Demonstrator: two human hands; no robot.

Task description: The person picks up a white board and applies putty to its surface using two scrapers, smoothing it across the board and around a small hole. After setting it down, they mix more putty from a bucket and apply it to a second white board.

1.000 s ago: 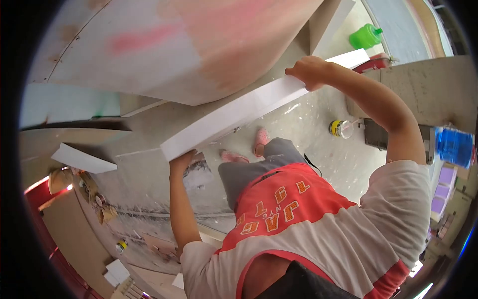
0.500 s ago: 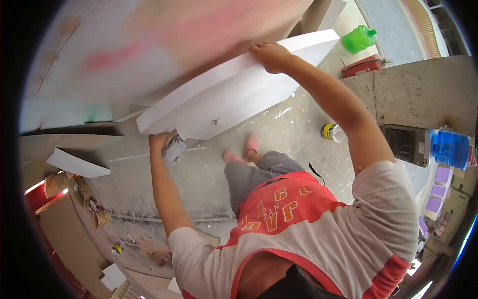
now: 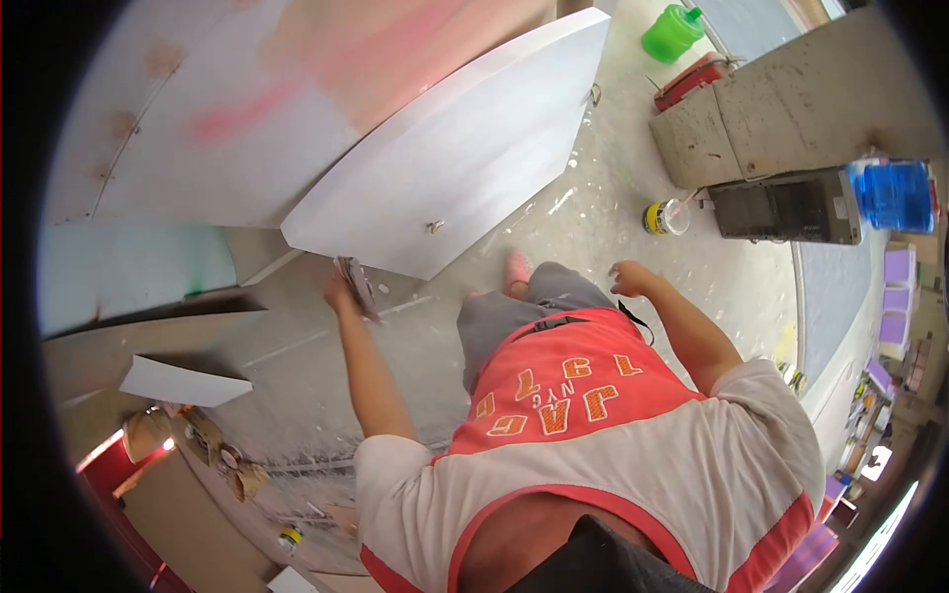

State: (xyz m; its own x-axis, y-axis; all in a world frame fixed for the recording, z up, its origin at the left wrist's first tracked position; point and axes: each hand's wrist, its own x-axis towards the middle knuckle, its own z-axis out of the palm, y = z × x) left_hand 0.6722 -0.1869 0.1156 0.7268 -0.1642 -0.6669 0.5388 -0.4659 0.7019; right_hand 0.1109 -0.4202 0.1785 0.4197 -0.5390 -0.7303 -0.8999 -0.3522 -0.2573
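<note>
Left hand: fingers closed on thin grayish wad | right hand: empty, fingers loosely curled, part-open | board: smooth, white, angular, tilted beside pink-smudged panel, above speckled floor

Two hands show, one left hand and one right hand, with one greyish item. There are one large white panel with two small metal fittings, one smaller white piece, one green jug, one blue jug, one red case, one dark appliance and two yellow-labelled tubs. Pink shoes number two, one barely visible; the purple containers number at least three.
</note>
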